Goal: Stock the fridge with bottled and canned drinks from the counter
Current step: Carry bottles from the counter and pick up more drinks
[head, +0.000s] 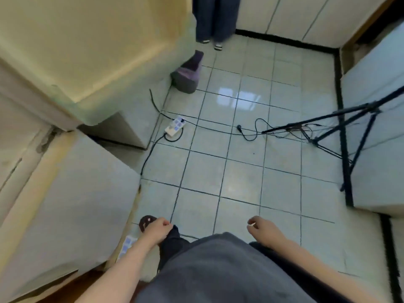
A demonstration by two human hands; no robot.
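Pale green tiles cover the floor (240, 171) in the head view. Left hand (158, 228) and right hand (261, 228) hang low before the body, fingers (254, 220) loosely curled and grasping nothing. A white power strip (175, 127) lies on the tiles among black cables, and a black tripod (341, 132) stands at the right. Where the drinks are I cannot tell.

No text, label, brand or number was legible; the power strip's (175, 127) blue marks at eleven o'clock were blurred.
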